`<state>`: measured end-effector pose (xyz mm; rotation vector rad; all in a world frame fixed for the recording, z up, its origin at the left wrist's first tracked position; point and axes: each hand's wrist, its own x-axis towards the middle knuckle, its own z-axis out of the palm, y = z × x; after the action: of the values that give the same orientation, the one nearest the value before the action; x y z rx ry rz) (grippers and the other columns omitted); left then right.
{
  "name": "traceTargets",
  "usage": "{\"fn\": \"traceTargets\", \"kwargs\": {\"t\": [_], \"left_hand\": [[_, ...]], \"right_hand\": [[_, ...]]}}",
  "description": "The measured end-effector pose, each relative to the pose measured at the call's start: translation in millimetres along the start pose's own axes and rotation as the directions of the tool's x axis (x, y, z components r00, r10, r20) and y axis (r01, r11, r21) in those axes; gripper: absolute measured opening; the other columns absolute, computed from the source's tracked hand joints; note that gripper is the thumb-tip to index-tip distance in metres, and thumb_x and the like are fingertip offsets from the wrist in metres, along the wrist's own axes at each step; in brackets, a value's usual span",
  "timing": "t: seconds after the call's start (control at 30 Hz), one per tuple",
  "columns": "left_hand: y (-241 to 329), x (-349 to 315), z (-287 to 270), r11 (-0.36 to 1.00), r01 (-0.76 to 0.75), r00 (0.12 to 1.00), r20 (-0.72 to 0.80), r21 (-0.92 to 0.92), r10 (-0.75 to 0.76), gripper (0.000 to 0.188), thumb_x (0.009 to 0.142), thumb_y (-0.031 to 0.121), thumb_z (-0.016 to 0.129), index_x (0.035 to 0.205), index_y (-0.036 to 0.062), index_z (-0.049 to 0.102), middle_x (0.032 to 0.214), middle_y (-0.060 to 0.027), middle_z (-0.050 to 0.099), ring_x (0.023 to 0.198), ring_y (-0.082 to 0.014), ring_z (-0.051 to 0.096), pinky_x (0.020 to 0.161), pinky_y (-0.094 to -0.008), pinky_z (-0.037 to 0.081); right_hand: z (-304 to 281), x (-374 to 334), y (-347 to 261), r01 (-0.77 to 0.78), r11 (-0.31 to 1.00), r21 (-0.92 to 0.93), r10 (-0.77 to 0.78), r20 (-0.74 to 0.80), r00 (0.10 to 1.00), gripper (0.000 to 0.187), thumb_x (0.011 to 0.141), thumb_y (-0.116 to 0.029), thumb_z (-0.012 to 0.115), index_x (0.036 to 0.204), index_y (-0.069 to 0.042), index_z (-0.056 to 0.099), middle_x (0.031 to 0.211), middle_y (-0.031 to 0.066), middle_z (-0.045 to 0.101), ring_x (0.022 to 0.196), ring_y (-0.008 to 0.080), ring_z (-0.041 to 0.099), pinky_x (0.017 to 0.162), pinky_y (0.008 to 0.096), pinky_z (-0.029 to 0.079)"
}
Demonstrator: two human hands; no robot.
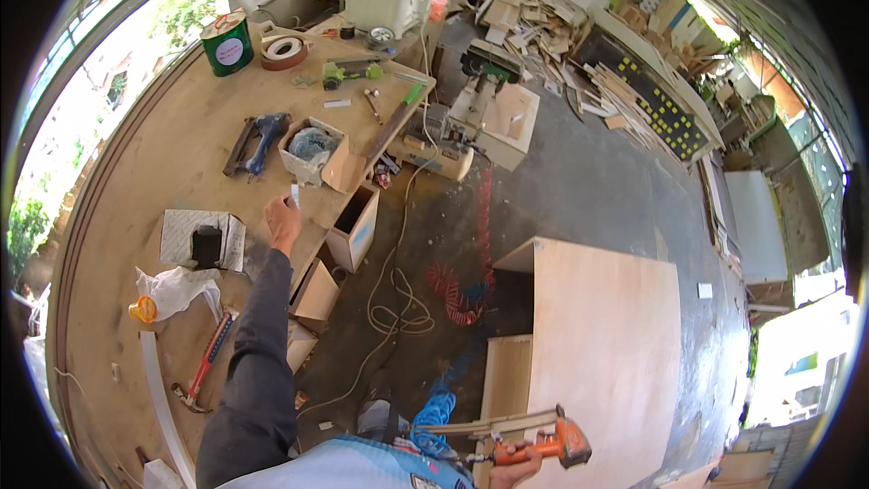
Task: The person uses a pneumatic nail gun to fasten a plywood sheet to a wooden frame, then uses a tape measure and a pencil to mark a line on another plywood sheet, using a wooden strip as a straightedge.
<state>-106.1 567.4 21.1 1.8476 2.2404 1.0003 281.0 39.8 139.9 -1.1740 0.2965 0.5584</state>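
Observation:
My left hand (282, 225) is stretched out over the workbench (136, 163), its fingers closed on a small whitish strip (294, 196) whose kind I cannot make out. Just beyond it stands an open cardboard box (312, 152) with a bluish plastic bag inside. Low in the view, my right hand (516, 471) grips an orange nail gun (566, 444) close to my body. A blue coiled air hose (434, 418) hangs beside that tool. Right next to the nail gun stands a plywood cabinet (606, 344).
On the bench lie a blue nail gun (262, 143), a green drill (351, 72), a hammer (206, 364), a tape roll (283, 52), a green can (226, 43) and a white box (231, 240). A cable (391, 308) and red coiled hose (457, 299) cross the floor.

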Motion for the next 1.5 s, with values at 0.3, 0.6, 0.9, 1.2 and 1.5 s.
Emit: {"fn": "traceTargets", "kwargs": {"t": [0.3, 0.6, 0.9, 1.2, 1.5], "left_hand": [[223, -221, -73, 0.484, 0.432, 0.767, 0.592, -0.761, 0.246, 0.017, 0.096, 0.013, 0.064, 0.105, -0.0009, 0.068, 0.078, 0.002, 0.062, 0.066, -0.0045, 0.055, 0.058, -0.024, 0.049], [355, -396, -132, 0.57, 0.154, 0.375, 0.582, -0.807, 0.722, 0.015, 0.094, 0.009, 0.066, 0.101, -0.0027, 0.07, 0.079, -0.0031, 0.068, 0.07, -0.007, 0.057, 0.064, -0.0268, 0.048], [397, -540, -160, 0.567, -0.189, 0.372, 0.476, -0.802, 0.797, 0.013, 0.087, 0.008, 0.067, 0.095, -0.0019, 0.071, 0.082, -0.012, 0.069, 0.069, -0.0184, 0.064, 0.065, -0.0313, 0.05], [417, -644, -174, 0.413, -0.373, 0.319, 0.304, -0.831, 0.898, 0.008, 0.085, 0.005, 0.065, 0.09, -0.0007, 0.069, 0.075, -0.0158, 0.062, 0.067, -0.0328, 0.062, 0.063, -0.0398, 0.048], [401, -705, -194, 0.636, 0.08, 0.368, 0.615, -0.768, 0.697, 0.036, 0.082, 0.018, 0.081, 0.109, -0.0013, 0.067, 0.083, -0.0058, 0.068, 0.07, -0.01, 0.064, 0.062, -0.0261, 0.051]], "right_hand": [[8, 14, 2, -0.152, 0.988, 0.036, 0.136, 0.285, 0.949, 0.057, 0.074, -0.02, 0.057, 0.13, -0.015, 0.049, 0.073, 0.0028, 0.047, 0.057, 0.0169, 0.048, 0.063, 0.0404, 0.048], [-34, 0, -38, -0.192, 0.951, 0.241, 0.06, 0.467, 0.882, 0.064, 0.076, -0.003, 0.05, 0.14, 0.0, 0.043, 0.077, 0.0121, 0.056, 0.06, 0.0211, 0.053, 0.067, 0.0414, 0.049], [-155, -2, -101, -0.184, 0.946, 0.266, 0.05, 0.441, 0.896, 0.064, 0.076, -0.001, 0.048, 0.139, 0.001, 0.042, 0.074, 0.0121, 0.058, 0.058, 0.02, 0.054, 0.063, 0.0387, 0.05], [-245, -8, -132, -0.16, 0.957, 0.241, 0.055, 0.389, 0.919, 0.058, 0.078, -0.005, 0.05, 0.136, -0.002, 0.045, 0.077, 0.0107, 0.057, 0.062, 0.0204, 0.055, 0.063, 0.041, 0.05], [-301, -34, -150, -0.15, 0.948, 0.28, 0.023, 0.41, 0.912, 0.064, 0.077, -0.008, 0.051, 0.14, -0.001, 0.044, 0.077, 0.0104, 0.057, 0.058, 0.0192, 0.052, 0.066, 0.0407, 0.048]]}}
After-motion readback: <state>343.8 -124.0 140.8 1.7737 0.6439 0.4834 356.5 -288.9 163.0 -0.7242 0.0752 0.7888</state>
